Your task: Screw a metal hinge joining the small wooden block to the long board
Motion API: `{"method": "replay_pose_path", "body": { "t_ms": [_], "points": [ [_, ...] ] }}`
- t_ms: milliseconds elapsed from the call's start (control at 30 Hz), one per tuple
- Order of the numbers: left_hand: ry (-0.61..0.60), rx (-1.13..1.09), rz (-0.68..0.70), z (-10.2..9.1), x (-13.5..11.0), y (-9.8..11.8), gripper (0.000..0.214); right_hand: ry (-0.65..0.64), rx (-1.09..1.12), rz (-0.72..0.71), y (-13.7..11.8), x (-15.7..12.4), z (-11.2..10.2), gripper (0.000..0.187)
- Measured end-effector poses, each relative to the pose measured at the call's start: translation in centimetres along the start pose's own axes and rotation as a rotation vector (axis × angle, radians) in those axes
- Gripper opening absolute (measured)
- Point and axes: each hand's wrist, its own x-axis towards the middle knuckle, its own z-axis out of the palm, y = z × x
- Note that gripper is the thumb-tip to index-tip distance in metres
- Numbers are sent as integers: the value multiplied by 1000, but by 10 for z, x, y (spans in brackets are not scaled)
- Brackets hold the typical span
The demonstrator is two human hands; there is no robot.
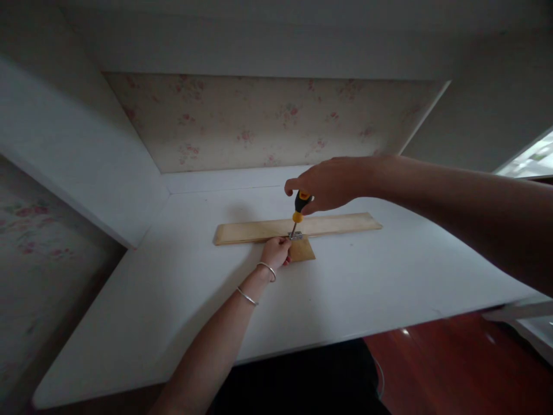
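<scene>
My right hand (330,183) is wrapped round the black and yellow handle of a screwdriver (302,202), its shaft pointing down. The tip meets a small metal hinge (295,235) where a long pale wooden board (341,225) joins a short wooden piece (303,249). Close beside the tip, my left hand (276,251) has its fingers pinched together at the hinge's left edge. What those fingertips hold, if anything, is too small to tell. Two bangles circle the left wrist.
All the wood lies flat on a white desk top (345,288). White panels stand at the back and left, with floral wallpaper (276,124) behind. The desk's front edge is close to my dark-clothed lap (302,380). Reddish floor (432,363) shows at lower right.
</scene>
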Motion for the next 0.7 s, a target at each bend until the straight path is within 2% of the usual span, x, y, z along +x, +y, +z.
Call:
{"method": "replay_pose_path", "body": {
  "t_ms": [100,200,333,433,500,633,700],
  "points": [
    [4,-5,0,0,0,0,18,13,-60,36,1,2,-1,55],
    [8,-12,-2,0,-1,1,18,54,-96,77,1,3,-1,57],
    [6,-28,-10,-1,-2,2,17,4,12,-121,4,5,-2,54],
    [8,-30,-11,-1,-3,2,18,-7,-17,-84,5,6,-3,41],
    [8,-28,-9,-1,-2,2,19,30,-44,-39,5,8,-2,42],
    [9,-27,-10,-1,1,0,19,50,34,-230,7,9,-2,38],
    [7,-30,-9,0,2,-1,19,24,54,-269,7,10,-4,34]
  ]
}}
